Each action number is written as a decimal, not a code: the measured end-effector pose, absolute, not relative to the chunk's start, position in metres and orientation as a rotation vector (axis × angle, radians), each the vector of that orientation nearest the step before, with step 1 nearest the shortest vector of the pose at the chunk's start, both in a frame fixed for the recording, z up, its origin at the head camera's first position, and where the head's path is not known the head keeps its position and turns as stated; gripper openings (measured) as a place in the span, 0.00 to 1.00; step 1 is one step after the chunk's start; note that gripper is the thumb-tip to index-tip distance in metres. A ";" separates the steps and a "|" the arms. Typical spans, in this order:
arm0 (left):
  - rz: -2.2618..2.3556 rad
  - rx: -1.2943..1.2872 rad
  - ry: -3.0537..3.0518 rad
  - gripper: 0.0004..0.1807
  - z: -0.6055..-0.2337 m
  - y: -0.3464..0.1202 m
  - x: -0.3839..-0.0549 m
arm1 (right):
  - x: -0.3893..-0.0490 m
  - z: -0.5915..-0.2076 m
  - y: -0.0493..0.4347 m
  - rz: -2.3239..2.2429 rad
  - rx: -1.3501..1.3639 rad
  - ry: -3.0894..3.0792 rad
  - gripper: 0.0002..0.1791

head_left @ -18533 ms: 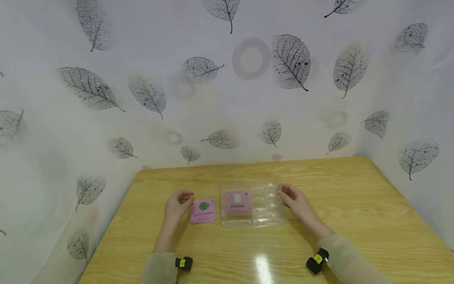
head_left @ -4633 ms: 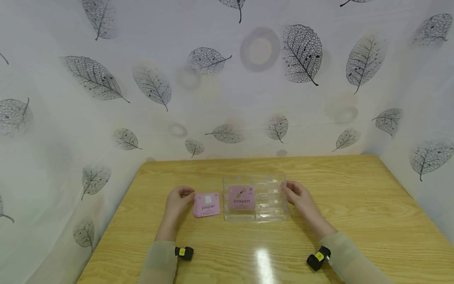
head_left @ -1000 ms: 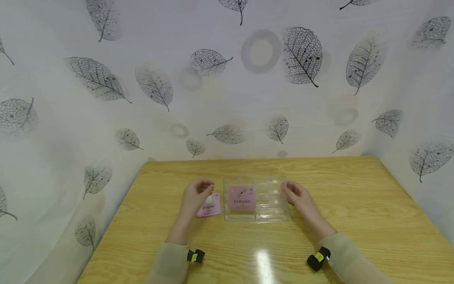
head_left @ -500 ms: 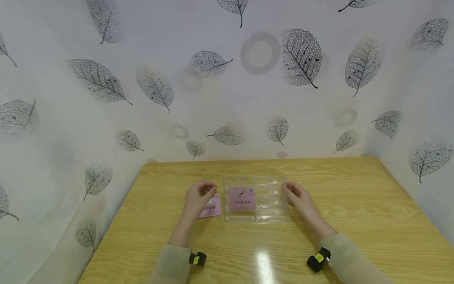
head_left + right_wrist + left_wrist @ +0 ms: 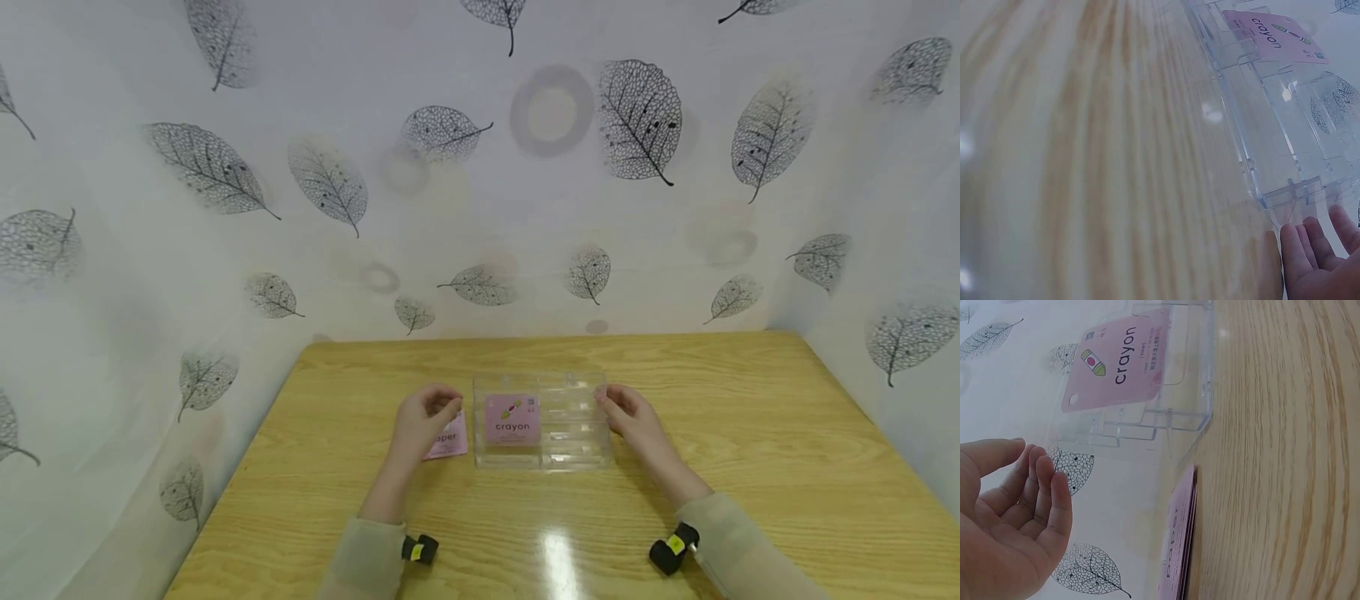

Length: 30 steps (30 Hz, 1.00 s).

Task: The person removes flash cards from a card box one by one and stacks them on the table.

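A clear plastic card rack [image 5: 573, 457] with stepped tiers stands mid-table. A pink "crayon" card [image 5: 512, 421] leans in its left half; the right half holds none. Left of it lies a stack of pink cards [image 5: 447, 443], "paper" on top, partly hidden behind my left hand [image 5: 420, 423]. That hand hovers by the stack, fingers loosely curved; the left wrist view shows nothing between thumb and fingertips [image 5: 1059, 481]. My right hand [image 5: 633, 417] holds the rack's right end by thumb and fingers; in the right wrist view its fingertips meet the clear edge.
The wooden table [image 5: 750, 433] runs back to a pale curtain [image 5: 480, 208] printed with leaf skeletons, which also hangs along both sides. Each sleeve cuff carries a small black wrist camera [image 5: 420, 549].
Long ago "paper" was in the rack and "green pepper" topped the stack; now "crayon" and "paper" show there. My left hand has shifted right over the stack. The right hand stays put.
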<state>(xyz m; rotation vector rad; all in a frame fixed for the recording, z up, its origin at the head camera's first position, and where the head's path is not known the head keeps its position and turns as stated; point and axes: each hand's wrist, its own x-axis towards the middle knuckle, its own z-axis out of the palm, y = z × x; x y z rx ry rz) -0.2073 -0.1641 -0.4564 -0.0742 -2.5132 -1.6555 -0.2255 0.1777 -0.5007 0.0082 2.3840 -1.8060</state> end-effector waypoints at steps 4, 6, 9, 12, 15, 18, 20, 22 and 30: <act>-1.676 -0.077 -2.504 0.05 -0.458 -0.162 -0.208 | -0.225 -0.500 0.177 -1.813 0.016 2.390 0.31; -1.681 -0.075 -2.502 0.04 -0.458 -0.161 -0.208 | -0.225 -0.500 0.178 -1.812 0.014 2.390 0.31; -1.680 -0.076 -2.506 0.04 -0.459 -0.159 -0.209 | -0.225 -0.501 0.178 -1.808 0.013 2.388 0.31; -1.682 -0.081 -2.516 0.05 -0.460 -0.157 -0.209 | -0.225 -0.501 0.177 -1.803 0.014 2.394 0.31; -1.673 -0.088 -2.525 0.05 -0.460 -0.155 -0.209 | -0.225 -0.501 0.177 -1.801 0.016 2.400 0.31; -1.664 -0.088 -2.526 0.06 -0.459 -0.153 -0.209 | -0.225 -0.500 0.177 -1.802 0.016 2.398 0.31; -1.659 -0.087 -2.526 0.06 -0.459 -0.152 -0.209 | -0.225 -0.500 0.177 -1.801 0.014 2.396 0.31; -1.662 -0.082 -2.526 0.06 -0.459 -0.151 -0.210 | -0.224 -0.500 0.177 -1.802 0.013 2.392 0.31; -1.669 -0.105 -2.530 0.06 -0.462 -0.146 -0.212 | -0.225 -0.500 0.178 -1.796 0.003 2.383 0.33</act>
